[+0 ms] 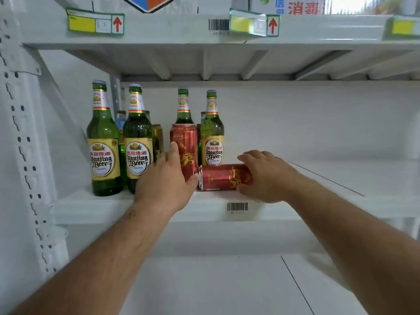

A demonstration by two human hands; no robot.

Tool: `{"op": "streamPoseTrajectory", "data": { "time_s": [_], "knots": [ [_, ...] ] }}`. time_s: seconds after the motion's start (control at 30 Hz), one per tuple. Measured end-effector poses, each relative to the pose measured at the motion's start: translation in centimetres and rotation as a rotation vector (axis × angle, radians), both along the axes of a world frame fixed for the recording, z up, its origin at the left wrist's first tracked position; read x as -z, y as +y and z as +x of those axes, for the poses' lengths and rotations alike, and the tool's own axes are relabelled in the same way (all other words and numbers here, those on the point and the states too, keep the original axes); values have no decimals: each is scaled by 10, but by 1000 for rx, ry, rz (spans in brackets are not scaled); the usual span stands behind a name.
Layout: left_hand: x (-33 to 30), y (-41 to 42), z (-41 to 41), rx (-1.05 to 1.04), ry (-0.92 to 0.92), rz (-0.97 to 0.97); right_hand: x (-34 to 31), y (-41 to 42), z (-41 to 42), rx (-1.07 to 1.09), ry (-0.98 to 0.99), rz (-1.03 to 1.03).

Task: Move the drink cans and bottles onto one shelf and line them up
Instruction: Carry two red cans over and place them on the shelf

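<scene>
On the white middle shelf [95, 210] stand several green Yanjing beer bottles: one at far left [103, 142], a second [137, 144] beside it, a third [183, 105] at the back and a fourth [212, 133] further right. An upright red can [184, 142] stands in front of the third bottle. My left hand [167, 180] wraps around its lower left side. A second red can [218, 177] lies on its side near the shelf's front edge, and my right hand [266, 176] grips its right end. A gold can [158, 138] and smaller bottles are partly hidden behind.
The shelf's right half [341, 169] holds nothing visible. A perforated white upright [22, 137] borders the left. The shelf above [181, 28] carries yellow tags with red arrows and boxes. A lower white shelf [227, 280] lies beneath my arms.
</scene>
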State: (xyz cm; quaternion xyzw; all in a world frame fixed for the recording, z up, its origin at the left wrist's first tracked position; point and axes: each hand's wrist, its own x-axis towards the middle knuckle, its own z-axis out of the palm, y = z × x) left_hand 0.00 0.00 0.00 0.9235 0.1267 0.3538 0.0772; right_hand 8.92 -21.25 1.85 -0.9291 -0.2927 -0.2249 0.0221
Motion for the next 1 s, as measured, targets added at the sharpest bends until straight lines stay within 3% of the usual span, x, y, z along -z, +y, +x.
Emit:
{"op": "streamPoseTrajectory", "data": {
  "time_s": [0.2,0.47,0.57,0.73,1.0],
  "knots": [
    [-3,-1,19,59,-75,-281,-9,-4,24,-1,214,-60],
    [-7,3,39,214,-129,-639,-14,-9,53,-79,264,-102],
    [-10,4,43,232,-152,-711,-15,-15,59,-130,306,-29],
    [-15,8,49,225,-172,-768,-14,-26,57,-196,481,253],
    [-12,10,54,239,-192,-792,-8,-27,47,-391,704,1012]
  ]
}}
